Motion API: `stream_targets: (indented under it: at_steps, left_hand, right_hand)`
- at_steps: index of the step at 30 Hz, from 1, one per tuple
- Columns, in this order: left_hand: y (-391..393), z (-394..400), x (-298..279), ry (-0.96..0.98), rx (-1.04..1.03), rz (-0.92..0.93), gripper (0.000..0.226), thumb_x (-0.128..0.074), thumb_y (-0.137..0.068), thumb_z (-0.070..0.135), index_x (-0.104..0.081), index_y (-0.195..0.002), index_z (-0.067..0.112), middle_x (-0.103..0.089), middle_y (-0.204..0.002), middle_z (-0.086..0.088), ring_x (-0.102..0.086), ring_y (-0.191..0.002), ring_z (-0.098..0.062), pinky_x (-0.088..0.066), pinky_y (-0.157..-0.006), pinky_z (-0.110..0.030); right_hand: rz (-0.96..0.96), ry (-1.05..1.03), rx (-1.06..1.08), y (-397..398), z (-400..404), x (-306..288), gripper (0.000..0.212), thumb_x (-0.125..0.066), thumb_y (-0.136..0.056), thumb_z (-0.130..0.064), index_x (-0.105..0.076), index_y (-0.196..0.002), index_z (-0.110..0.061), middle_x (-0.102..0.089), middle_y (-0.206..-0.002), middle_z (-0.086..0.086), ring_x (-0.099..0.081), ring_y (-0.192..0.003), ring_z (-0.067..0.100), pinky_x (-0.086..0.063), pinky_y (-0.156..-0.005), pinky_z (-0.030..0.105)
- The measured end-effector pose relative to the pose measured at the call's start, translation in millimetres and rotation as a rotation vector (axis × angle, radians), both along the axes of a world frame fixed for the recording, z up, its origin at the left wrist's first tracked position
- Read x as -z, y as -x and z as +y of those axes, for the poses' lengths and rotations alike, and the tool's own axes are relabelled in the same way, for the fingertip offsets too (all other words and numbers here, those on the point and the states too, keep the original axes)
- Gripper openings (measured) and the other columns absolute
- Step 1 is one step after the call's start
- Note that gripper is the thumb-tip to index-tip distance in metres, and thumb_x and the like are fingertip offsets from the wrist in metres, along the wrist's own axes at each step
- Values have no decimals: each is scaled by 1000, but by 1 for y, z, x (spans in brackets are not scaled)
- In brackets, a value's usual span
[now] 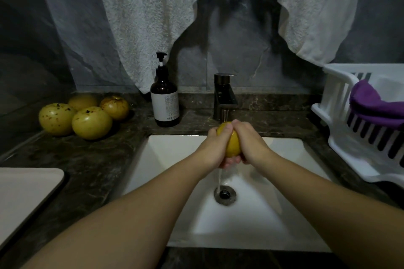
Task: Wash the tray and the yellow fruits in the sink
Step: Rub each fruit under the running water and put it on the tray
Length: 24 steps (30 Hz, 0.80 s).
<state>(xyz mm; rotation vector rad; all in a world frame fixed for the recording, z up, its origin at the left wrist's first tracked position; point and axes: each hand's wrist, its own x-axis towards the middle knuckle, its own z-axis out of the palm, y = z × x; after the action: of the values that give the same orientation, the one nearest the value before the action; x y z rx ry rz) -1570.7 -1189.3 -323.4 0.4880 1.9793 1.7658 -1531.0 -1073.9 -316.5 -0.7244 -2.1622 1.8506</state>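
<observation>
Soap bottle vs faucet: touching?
Apart. The head view shows a strip of dark counter and wall between the soap bottle and the faucet, with no overlap.

Yellow fruit [232, 144], white sink [166, 155], purple cloth [371, 105].

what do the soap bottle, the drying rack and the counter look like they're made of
Soap bottle: probably dark amber glass or glossy plastic, with a matte white label and black plastic pump.
Drying rack: white moulded plastic, smooth, with slotted walls.
Counter: dark polished stone, perhaps marble, judging by the mottled brown veining; it could be an imitation.
</observation>
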Motion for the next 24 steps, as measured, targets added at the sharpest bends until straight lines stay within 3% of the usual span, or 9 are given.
stream_targets:
  at_steps: [3,7,11,13,15,19,20,22,24]
  left_hand:
    - [2,1,1,-7,-33,86,52,-44,-105,57,-35,-148,28,-64,-121,-14,-69,-81,-23,-53,-68,-32]
    - [0,-1,2,26,-6,-3,46,-41,-103,65,-38,-136,33,-69,-88,-7,-63,-64,-19,-50,-65,-31]
    - [3,-2,2,40,4,107,54,-46,-104,59,-35,-151,35,-65,-117,-10,-66,-79,-22,-54,-69,-33]
    - [2,-2,-1,17,8,17,49,-42,-103,64,-41,-143,36,-66,-110,-11,-64,-69,-19,-52,-62,-30]
    - [2,-3,-3,15,11,-42,48,-40,-102,67,-45,-135,33,-66,-108,-14,-66,-74,-24,-54,-65,-34]
    - [5,-2,0,-10,-47,48,39,-42,-106,56,-40,-140,35,-61,-120,-9,-71,-90,-28,-64,-76,-44]
    - [4,0,-1,-17,-44,42,40,-42,-106,56,-39,-141,35,-62,-118,-9,-71,-87,-28,-64,-76,-45]
    - [3,2,-1,-34,-28,1,42,-39,-106,58,-40,-141,35,-67,-108,-11,-70,-72,-24,-60,-63,-37]
    - [2,2,-2,-48,-34,-23,43,-38,-106,58,-39,-142,34,-68,-100,-11,-66,-58,-18,-52,-54,-27]
  right_hand:
    - [-83,197,-16,-2,0,-2,67,-36,-91,-80,-59,-113,-21,-59,-65,10,-53,-46,17,-34,-39,20]
    - [18,4,28,2,-2,-2,53,-35,-98,-68,-54,-125,-26,-65,-89,11,-61,-55,20,-41,-45,22]
    - [-104,189,-41,-3,2,-3,67,-34,-92,-79,-60,-106,-20,-60,-61,9,-52,-42,14,-36,-41,20]
    - [-16,-18,-30,-2,0,-1,48,-35,-97,-70,-56,-111,-30,-67,-82,8,-62,-58,15,-43,-49,26]
    - [45,-91,-24,-2,-4,-2,35,-38,-99,-63,-55,-111,-34,-65,-101,7,-64,-75,17,-46,-56,28]
    - [-97,152,-92,-3,-5,-3,66,-36,-90,-80,-60,-112,-23,-63,-75,14,-53,-44,15,-37,-40,21]
    - [-72,90,-88,-1,-5,-2,60,-36,-92,-79,-59,-111,-27,-65,-78,14,-55,-46,16,-38,-40,21]
    - [44,-77,-51,1,-5,-3,42,-38,-97,-69,-53,-116,-34,-67,-100,11,-64,-63,18,-43,-41,21]
    - [66,-78,-38,1,-4,-2,41,-39,-99,-65,-49,-124,-35,-64,-107,8,-65,-76,20,-46,-44,22]
